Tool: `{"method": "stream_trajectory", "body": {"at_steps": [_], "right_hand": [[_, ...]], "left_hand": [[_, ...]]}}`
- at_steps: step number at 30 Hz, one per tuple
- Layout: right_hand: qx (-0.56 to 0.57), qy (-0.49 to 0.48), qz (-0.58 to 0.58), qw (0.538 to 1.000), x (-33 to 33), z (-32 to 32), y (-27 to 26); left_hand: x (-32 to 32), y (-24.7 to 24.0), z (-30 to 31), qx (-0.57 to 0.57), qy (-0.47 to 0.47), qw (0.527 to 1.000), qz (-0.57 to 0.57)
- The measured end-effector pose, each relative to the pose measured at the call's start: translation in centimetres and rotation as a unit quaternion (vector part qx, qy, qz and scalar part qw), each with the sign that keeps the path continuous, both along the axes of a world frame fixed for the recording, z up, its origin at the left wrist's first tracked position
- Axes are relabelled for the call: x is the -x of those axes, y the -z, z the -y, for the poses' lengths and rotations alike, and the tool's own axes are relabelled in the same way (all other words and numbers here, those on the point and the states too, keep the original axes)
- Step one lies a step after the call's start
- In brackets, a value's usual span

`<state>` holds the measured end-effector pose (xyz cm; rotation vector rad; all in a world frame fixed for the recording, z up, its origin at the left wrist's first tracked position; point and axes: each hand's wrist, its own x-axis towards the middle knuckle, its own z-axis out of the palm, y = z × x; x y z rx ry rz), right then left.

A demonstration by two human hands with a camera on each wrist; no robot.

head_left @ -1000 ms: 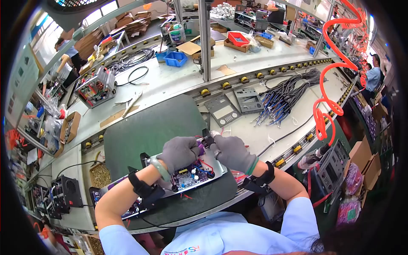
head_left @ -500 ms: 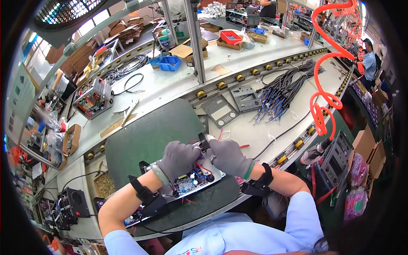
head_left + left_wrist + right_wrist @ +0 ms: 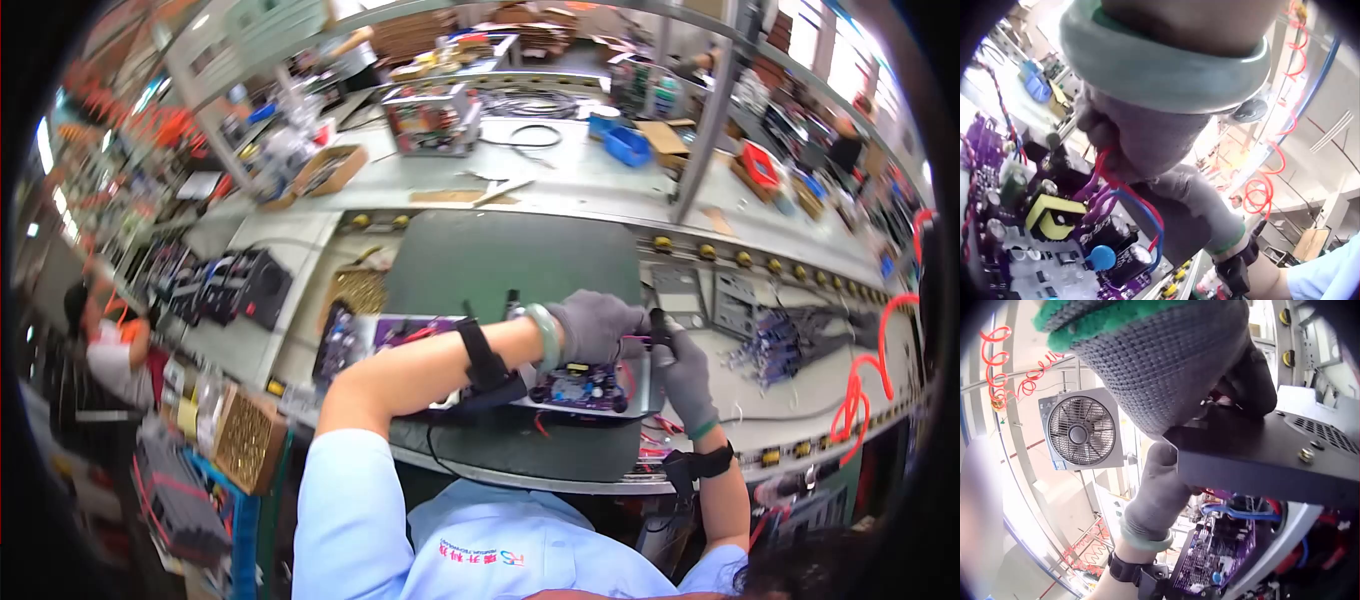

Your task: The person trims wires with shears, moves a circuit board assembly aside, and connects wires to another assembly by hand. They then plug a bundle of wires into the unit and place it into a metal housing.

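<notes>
Both hands wear grey knitted gloves and meet at the right end of an open metal chassis (image 3: 652,395). My right hand (image 3: 685,375) grips the edge of a black metal end panel (image 3: 1254,462) that has a vent grille and a screw. My left hand (image 3: 598,328), close behind that panel, has curled fingers around red wires (image 3: 1105,164), its fingertips partly hidden. Purple-sleeved leads (image 3: 1094,203) rise beside those wires. Below lies a purple circuit board (image 3: 1210,556) with capacitors, a yellow transformer (image 3: 1054,215) and a blue disc component (image 3: 1102,257).
A green mat (image 3: 510,255) lies under the chassis. Grey front panels (image 3: 682,295) and a bundle of dark cables (image 3: 800,345) are to the right. Pliers (image 3: 500,190) lie beyond the mat; a box of small parts (image 3: 250,440) stands at left. A red coiled hose (image 3: 855,395) hangs at right.
The head view has swung left, so the bench appears shifted to the right. Both hands stay at the chassis end by the black panel.
</notes>
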<state>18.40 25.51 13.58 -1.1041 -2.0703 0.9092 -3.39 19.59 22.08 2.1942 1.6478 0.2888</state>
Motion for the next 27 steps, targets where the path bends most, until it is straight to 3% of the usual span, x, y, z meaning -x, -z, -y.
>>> {"method": "stream_trajectory", "body": {"at_steps": [1, 3, 4, 5, 6, 7, 9, 10, 11, 12, 16, 17, 18, 19, 20, 21, 23, 24, 25, 27], "right_hand": [[-0.010, -0.018, -0.006, 1.000, -0.1, -0.1, -0.2], [-0.013, -0.034, -0.010, 0.999, -0.2, 0.0, -0.8], [-0.014, -0.041, -0.009, 0.999, -0.3, -0.1, -0.7], [-0.016, -0.046, -0.014, 0.999, -0.4, -0.3, -0.5], [-0.019, -0.050, -0.019, 0.998, -0.4, -0.4, -0.4], [-0.020, -0.056, -0.019, 0.998, -0.4, -0.4, -0.4], [-0.024, -0.055, -0.035, 0.998, -0.3, -0.3, -0.5], [-0.025, -0.058, -0.033, 0.997, -0.3, -0.2, -0.7], [-0.035, -0.055, -0.016, 0.998, -0.4, -0.2, -0.9], [-0.047, -0.053, 0.003, 0.997, -0.4, -0.2, -1.2], [-0.068, -0.014, 0.066, 0.995, -1.8, -1.5, -1.3], [-0.104, -0.020, 0.004, 0.994, -2.0, -1.5, -1.2], [-0.003, 0.005, 0.055, 0.998, -2.1, -0.4, -4.0], [-0.019, -0.021, 0.021, 0.999, -3.5, -2.6, -2.1], [0.045, -0.029, 0.033, 0.998, -5.4, -4.5, -1.4], [0.022, -0.036, 0.007, 0.999, -6.4, -5.0, -1.2], [0.058, -0.019, -0.020, 0.998, -8.5, -6.4, -0.7], [0.061, -0.003, -0.029, 0.998, -9.1, -6.6, -0.6], [0.063, 0.017, -0.036, 0.997, -9.8, -6.8, -0.6], [0.052, 0.002, -0.006, 0.999, -11.2, -7.6, -0.5]], "left_hand": [[1.5, -1.6, 1.8, 0.010, -0.037, 0.994, 0.103], [8.3, 0.2, 4.3, -0.120, -0.104, 0.982, 0.104], [15.1, 3.9, 5.2, -0.162, -0.123, 0.974, 0.100], [15.6, -1.2, 9.9, -0.122, -0.255, 0.948, -0.147], [17.7, -2.4, 13.8, -0.050, -0.379, 0.909, -0.167], [20.8, -0.5, 18.0, -0.114, -0.463, 0.862, -0.169], [25.2, 3.8, 24.8, -0.015, -0.598, 0.777, -0.194], [24.2, 4.9, 26.3, -0.014, -0.600, 0.776, -0.192], [23.2, 6.1, 27.6, 0.013, -0.596, 0.795, 0.115], [22.7, 7.0, 28.6, 0.036, -0.535, 0.736, 0.412], [25.5, 12.6, 27.6, 0.002, -0.480, 0.779, 0.403], [25.8, 14.0, 27.1, 0.004, -0.471, 0.791, 0.389], [23.6, 12.0, 26.7, 0.025, -0.464, 0.806, 0.366], [21.3, 9.9, 26.1, 0.045, -0.458, 0.819, 0.343], [21.0, 10.7, 26.0, 0.041, -0.449, 0.838, 0.307], [21.0, 11.5, 26.1, 0.038, -0.436, 0.857, 0.271], [18.5, 6.8, 27.1, -0.026, -0.382, 0.792, 0.476], [20.5, 9.3, 28.4, 0.117, -0.384, 0.640, 0.655], [20.7, 9.5, 28.5, 0.084, -0.421, 0.587, 0.686], [25.4, 15.7, 28.3, 0.016, -0.557, 0.647, 0.520]]}}
